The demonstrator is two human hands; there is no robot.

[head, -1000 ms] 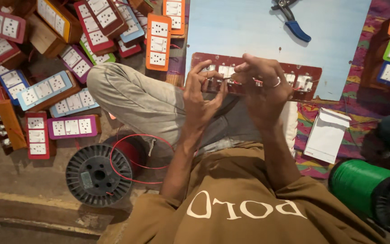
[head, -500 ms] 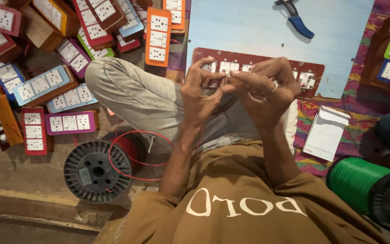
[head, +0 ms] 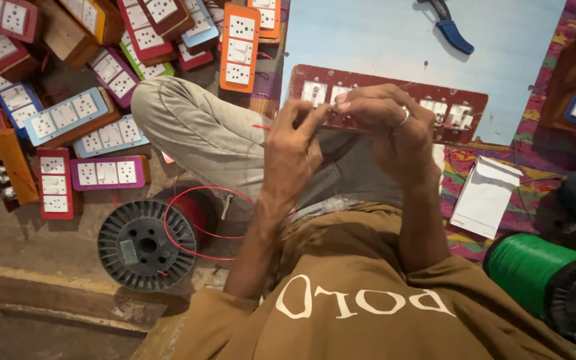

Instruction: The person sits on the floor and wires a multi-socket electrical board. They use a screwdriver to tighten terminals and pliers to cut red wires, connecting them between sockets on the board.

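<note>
A dark red switchboard panel (head: 381,90) with white sockets lies across my lap, its far edge on a pale blue sheet (head: 501,47). My left hand (head: 291,153) pinches a thin red wire (head: 261,127) at the panel's near left edge. My right hand (head: 388,127), with a ring on one finger, rests on the panel's near edge, fingers curled over the wiring, fingertips meeting those of the left hand. What the right hand grips is hidden. The red wire loops down to a black spool (head: 145,243) by my left knee.
Many coloured switchboards (head: 105,173) lie piled on the floor at the left and top. Blue-handled pliers (head: 451,30) lie on the blue sheet. A white paper packet (head: 485,197) sits at the right, and a green wire spool (head: 548,280) at the lower right.
Both hands have stayed at the panel's near edge, with small finger movements on the wire. The view has shifted slightly.
</note>
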